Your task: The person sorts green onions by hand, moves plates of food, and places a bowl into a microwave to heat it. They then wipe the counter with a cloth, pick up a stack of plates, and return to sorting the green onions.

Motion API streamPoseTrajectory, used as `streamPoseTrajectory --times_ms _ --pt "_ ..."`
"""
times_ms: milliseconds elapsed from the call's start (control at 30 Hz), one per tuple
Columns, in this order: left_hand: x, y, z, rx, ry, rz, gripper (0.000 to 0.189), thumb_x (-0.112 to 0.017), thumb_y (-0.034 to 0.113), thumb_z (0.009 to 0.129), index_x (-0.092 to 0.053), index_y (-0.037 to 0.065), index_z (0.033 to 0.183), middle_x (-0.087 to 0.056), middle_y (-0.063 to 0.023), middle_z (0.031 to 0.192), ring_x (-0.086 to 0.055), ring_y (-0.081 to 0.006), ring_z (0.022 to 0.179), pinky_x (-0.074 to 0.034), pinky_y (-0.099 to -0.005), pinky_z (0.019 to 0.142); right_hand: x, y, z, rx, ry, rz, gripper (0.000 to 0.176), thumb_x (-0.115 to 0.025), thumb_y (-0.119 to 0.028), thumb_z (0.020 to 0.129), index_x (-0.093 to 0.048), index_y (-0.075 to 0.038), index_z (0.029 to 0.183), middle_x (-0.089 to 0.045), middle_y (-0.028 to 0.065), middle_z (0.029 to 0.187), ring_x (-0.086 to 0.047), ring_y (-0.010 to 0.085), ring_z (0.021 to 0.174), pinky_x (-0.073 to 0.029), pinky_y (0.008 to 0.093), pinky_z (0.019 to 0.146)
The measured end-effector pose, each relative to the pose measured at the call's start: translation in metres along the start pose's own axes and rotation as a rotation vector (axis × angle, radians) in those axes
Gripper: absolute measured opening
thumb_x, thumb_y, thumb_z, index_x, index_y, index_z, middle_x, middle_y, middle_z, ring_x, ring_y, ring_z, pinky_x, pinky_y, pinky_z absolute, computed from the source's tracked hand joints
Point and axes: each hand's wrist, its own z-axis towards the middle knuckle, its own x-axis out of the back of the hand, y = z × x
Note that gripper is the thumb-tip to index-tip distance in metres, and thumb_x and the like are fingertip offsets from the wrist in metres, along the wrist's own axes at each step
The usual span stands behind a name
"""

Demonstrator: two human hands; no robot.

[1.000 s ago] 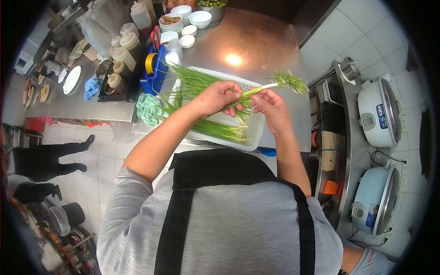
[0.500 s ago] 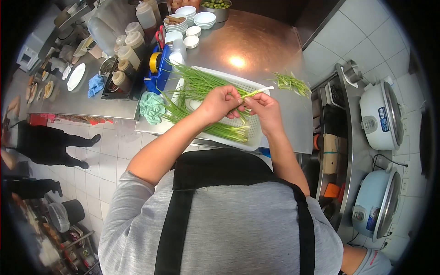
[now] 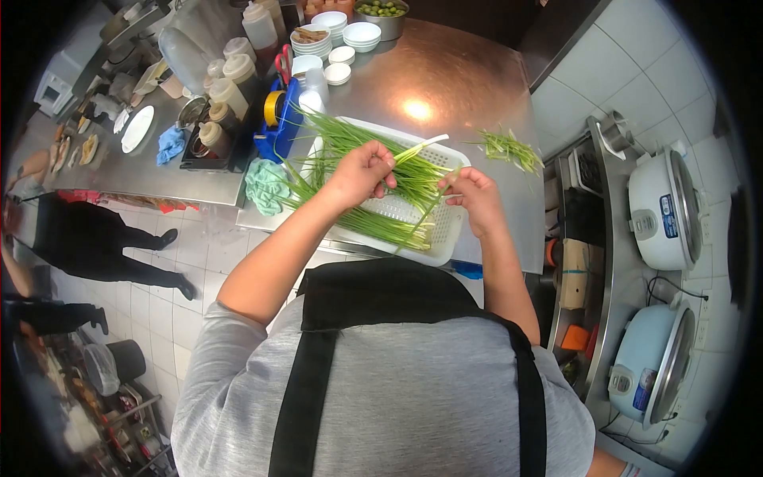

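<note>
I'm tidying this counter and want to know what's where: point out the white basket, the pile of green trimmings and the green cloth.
White basket (image 3: pixel 455 229): head view, on its right-hand wall.
Green trimmings (image 3: pixel 509 149): head view, middle of the pile.
Green cloth (image 3: pixel 267 188): head view, middle of its crumpled top.

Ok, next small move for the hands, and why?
Probably the right hand carrying its thin green strip over to the loose scraps on the counter: the strip hangs apart from the white-ended scallion pinched in the left hand, and the scraps lie just beyond the tray.
</note>
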Motion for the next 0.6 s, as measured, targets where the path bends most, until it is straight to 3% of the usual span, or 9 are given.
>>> streamPoseTrajectory --times_ms 100,200,300,400,500,600 --pt "0.002 0.007 -0.003 0.104 -0.017 -0.073 0.009 -0.05 0.018 0.094 -0.05 0.009 0.091 -0.06 -0.0021 0.071 -0.05 -0.0065 0.052 -0.037 -0.0192 0.046 -0.001 -0.003 0.002 0.026 -0.005 0.445 0.012 -0.059 -0.018 0.088 -0.056 -0.007 0.091 -0.059 0.0016 0.077 -0.054 0.0084 0.064 -0.043 0.024 0.056" --pt "0.0 0.006 -0.004 0.118 -0.051 -0.031 0.01 -0.05 0.019 0.094 -0.05 0.01 0.091 -0.06 -0.0021 0.072 -0.051 -0.0067 0.053 -0.037 -0.0194 0.047 -0.01 -0.012 0.002 -0.033 -0.03 0.511 0.014 -0.06 -0.016 0.088 -0.054 -0.007 0.096 -0.058 0.0025 0.077 -0.046 0.0058 0.053 -0.037 0.0214 0.047" --pt "-0.004 0.004 -0.006 0.09 -0.071 0.048 0.01 -0.051 0.02 0.093 -0.051 0.009 0.093 -0.06 -0.0016 0.072 -0.052 -0.0067 0.055 -0.038 -0.0189 0.047 -0.029 -0.02 0.002 0.095 -0.051 0.301 0.014 -0.062 -0.012 0.086 -0.055 -0.006 0.096 -0.057 0.0024 0.075 -0.037 0.0041 0.045 -0.03 0.0192 0.04" --pt "-0.017 0.01 -0.008 0.042 -0.054 0.113 0.012 -0.053 0.019 0.093 -0.052 0.008 0.098 -0.06 -0.001 0.073 -0.054 -0.0066 0.058 -0.039 -0.0194 0.049 -0.033 -0.012 0.008 0.143 -0.055 0.297 0.016 -0.062 -0.011 0.086 -0.056 -0.003 0.099 -0.053 0.0012 0.072 -0.037 0.0016 0.044 -0.024 0.0166 0.036" --pt "-0.023 -0.006 0.001 -0.125 -0.056 0.12 0.014 -0.054 0.019 0.092 -0.055 0.007 0.099 -0.061 0.0003 0.073 -0.054 -0.0065 0.061 -0.041 -0.021 0.05 -0.032 -0.011 0.004 0.082 -0.08 0.236 0.024 -0.066 -0.011 0.084 -0.058 -0.004 0.105 -0.052 0.0005 0.075 -0.036 0.0018 0.046 -0.027 0.0159 0.04" --pt "-0.024 0.001 -0.001 -0.059 -0.01 0.302 0.014 -0.056 0.018 0.091 -0.057 0.005 0.094 -0.061 -0.0011 0.07 -0.056 -0.0082 0.061 -0.043 -0.0255 0.051 -0.03 -0.015 -0.001 0.48 0.095 -0.317 0.031 -0.071 -0.008 0.077 -0.063 -0.007 0.107 -0.052 0.0008 0.082 -0.041 0.002 0.054 -0.032 0.0163 0.046"
